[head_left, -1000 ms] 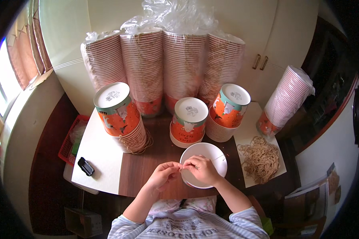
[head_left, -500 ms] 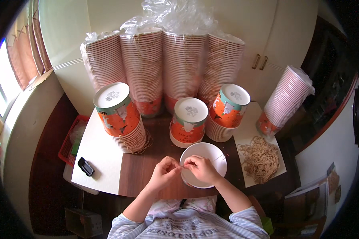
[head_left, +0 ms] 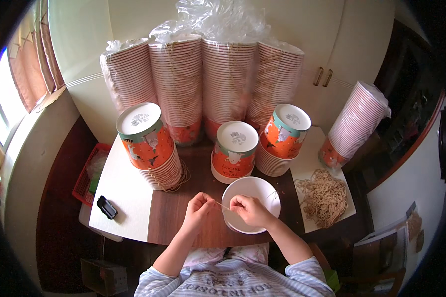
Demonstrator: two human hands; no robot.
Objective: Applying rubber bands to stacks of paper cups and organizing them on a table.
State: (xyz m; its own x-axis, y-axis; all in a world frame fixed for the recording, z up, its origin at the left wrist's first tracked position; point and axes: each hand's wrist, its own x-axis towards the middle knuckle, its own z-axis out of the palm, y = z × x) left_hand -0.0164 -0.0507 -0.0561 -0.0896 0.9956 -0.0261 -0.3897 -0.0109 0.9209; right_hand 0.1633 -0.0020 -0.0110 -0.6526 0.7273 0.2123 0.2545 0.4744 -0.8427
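A thin tan string [head_left: 222, 205] stretches between my two hands. My left hand [head_left: 199, 210] pinches one part of it between thumb and fingertips, to the left of a white paper bucket [head_left: 260, 190]. Over that bucket's mouth, my right hand [head_left: 251, 212] is closed on the string, its fingertips near the left rim. The bucket stands mouth up in front of me, and my right hand and forearm hide part of its inside. A bit of string shows by its right rim. At the right lies a tangled heap of tan strings [head_left: 324, 198].
Upside-down orange bucket stacks stand at left [head_left: 146, 143], middle [head_left: 236, 153] and right [head_left: 286, 133]. Tall plastic-wrapped stacks [head_left: 228, 79] line the back; another wrapped stack [head_left: 354, 123] leans at far right. A small black case [head_left: 106, 207] lies on the table's white left part.
My hands have drawn apart, my left hand moving slightly left and up, so the string between them now shows. The white bucket has shifted very slightly left.
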